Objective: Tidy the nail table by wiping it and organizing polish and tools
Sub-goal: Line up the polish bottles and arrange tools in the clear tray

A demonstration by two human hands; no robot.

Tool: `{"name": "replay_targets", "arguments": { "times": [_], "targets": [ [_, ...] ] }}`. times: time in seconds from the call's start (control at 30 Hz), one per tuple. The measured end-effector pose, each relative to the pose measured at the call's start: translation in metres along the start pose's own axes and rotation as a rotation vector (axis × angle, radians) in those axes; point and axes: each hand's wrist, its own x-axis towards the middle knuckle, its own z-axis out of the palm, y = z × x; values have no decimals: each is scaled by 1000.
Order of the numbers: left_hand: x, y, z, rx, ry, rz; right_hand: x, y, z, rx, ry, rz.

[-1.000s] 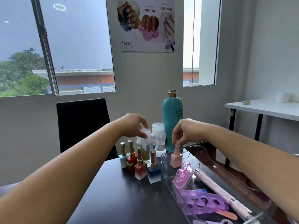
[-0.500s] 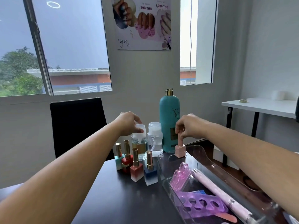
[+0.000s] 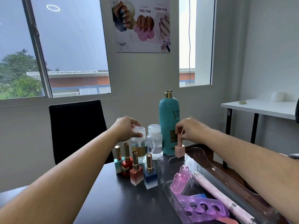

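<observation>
Inside clear tray (image 3: 163,167): pink toe separators (image 3: 200,207), pale pink tool (image 3: 221,199).

Bare forearms, dark right wristband (image 3: 293,156)

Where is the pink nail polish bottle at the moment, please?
The pink nail polish bottle is held by its cap in the right hand, at the clear tray's far end, just before the tall teal bottle.
</observation>
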Motion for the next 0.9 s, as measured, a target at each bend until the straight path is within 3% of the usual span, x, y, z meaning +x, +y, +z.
{"name": "replay_targets", "arguments": {
  "times": [0.3,0.4,0.5,0.6,0.77,0.9],
  "targets": [
    [-22,6,-18,33,16,43,-8,-15,-17,-15,63,-37],
    [-43,6,-38,-6,61,95,-18,-40,-32,79,94,-105],
    [-69,5,-49,-1,67,150,-29,-74,-34,223,-79,-183],
    [-91,3,-43,44,15,174,-36,-101,-28,210,-233,-220],
    [-106,-1,-19,47,-19,166,-38,-122,-15,134,-275,-228],
    [-108,2,-7,-46,54,151,-38,-127,-9,119,-274,-230]
  ]
}}
